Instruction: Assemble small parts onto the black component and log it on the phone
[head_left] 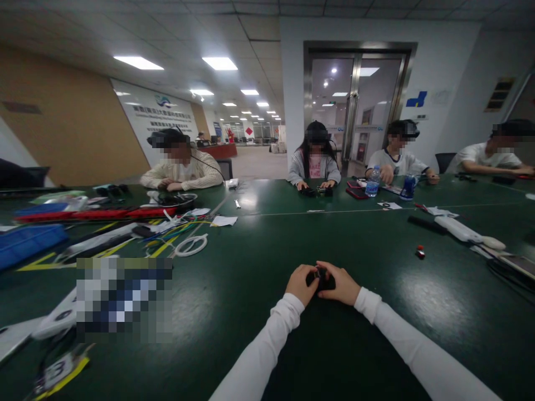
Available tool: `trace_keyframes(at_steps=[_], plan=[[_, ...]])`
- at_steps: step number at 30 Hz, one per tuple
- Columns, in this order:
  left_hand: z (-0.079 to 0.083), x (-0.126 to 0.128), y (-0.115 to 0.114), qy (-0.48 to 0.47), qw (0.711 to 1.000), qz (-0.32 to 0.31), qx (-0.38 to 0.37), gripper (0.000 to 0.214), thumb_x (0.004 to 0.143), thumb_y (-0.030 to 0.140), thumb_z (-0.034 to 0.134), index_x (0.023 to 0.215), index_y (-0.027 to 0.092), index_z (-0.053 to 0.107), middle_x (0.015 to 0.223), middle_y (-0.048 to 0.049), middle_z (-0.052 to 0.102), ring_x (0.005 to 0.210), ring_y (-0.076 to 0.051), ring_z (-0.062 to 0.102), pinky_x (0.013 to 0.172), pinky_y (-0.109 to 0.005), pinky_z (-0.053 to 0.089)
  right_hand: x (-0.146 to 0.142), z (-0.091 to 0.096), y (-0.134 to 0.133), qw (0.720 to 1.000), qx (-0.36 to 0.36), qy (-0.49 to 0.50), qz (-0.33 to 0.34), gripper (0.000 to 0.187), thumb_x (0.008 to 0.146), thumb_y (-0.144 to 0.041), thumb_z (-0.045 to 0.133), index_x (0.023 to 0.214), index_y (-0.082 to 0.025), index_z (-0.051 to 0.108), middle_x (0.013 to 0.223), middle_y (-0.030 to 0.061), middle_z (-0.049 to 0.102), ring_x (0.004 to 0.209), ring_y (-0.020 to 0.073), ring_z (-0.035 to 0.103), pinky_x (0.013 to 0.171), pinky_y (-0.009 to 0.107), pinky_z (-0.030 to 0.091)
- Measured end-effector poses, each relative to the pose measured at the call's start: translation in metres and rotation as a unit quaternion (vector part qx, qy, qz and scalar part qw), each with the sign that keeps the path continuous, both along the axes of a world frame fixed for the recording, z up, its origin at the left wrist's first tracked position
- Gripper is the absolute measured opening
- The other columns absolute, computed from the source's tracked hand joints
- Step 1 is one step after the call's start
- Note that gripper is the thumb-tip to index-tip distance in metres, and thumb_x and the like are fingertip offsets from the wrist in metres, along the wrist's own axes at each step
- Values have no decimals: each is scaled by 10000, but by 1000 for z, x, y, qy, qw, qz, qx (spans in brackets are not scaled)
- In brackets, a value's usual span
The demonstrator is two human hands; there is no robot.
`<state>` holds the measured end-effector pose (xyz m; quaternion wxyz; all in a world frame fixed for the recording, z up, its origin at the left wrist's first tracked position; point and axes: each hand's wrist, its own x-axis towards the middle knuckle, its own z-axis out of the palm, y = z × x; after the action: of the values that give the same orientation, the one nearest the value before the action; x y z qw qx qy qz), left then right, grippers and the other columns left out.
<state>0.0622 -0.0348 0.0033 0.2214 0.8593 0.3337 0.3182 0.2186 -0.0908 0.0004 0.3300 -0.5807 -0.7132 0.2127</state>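
A small black object (pixel 327 281) is held between my two hands, low over the green table (pixel 234 312). My left hand (pixel 299 285) is closed on its left side, with thumb and fingers curled against it. From the right, my right hand (pixel 341 285) grips the same object, fingers over its top and thumb toward the near side. Its kind cannot be made out, since it is small and dark and my fingers cover much of it. Whether it rests on the tabletop is unclear.
A small red and silver item (pixel 420 252) lies to the right. At left are a coiled white cable (pixel 191 245), a blue bin (pixel 31 245) and several tools. Several people sit across the table, near a water bottle (pixel 372 182). White gear (pixel 457 228) lies far right.
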Motion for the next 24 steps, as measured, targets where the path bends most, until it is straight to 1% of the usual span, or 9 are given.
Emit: trace_keyframes(at_steps=[5, 10, 17, 21, 24], plan=[[3, -1, -2, -5, 1000, 1, -10, 180, 654, 116, 535, 823, 170, 570, 824, -31, 560, 786, -133, 516, 743, -290, 415, 0, 6, -4, 1000, -11, -7, 5, 773, 558, -383, 676, 1229, -233, 323, 1054, 61, 538, 878, 213, 516, 787, 368, 345], [5, -2, -3, -14, 999, 11, -37, 162, 658, 117, 539, 803, 177, 578, 810, -16, 566, 761, -119, 518, 729, -277, 418, -1, 10, -7, 1000, -19, -14, 7, 732, 589, -396, 652, 1225, -229, 329, 1049, 62, 533, 850, 201, 517, 776, 360, 341], [4, -5, -3, -51, 995, 16, -80, 138, 677, 193, 540, 809, 183, 581, 801, -13, 579, 748, -123, 531, 718, -281, 427, 0, 8, -6, 999, -30, -19, 12, 736, 595, -416, 641, 1229, -245, 307, 1084, 54, 515, 866, 205, 513, 782, 374, 340], [4, -9, 4, -105, 985, 36, -130, 144, 675, 239, 552, 800, 177, 587, 799, -24, 597, 751, -133, 546, 711, -288, 437, 1, 7, -5, 999, -25, -23, 12, 738, 591, -417, 647, 1224, -240, 311, 1065, 46, 529, 862, 204, 513, 788, 371, 338], [6, -20, 21, -178, 969, 56, -162, 181, 654, 268, 578, 801, 165, 598, 805, -33, 609, 767, -137, 552, 737, -295, 431, 1, 8, -6, 999, -26, -24, 17, 736, 597, -416, 644, 1226, -247, 303, 1106, 47, 510, 859, 197, 516, 791, 364, 339]])
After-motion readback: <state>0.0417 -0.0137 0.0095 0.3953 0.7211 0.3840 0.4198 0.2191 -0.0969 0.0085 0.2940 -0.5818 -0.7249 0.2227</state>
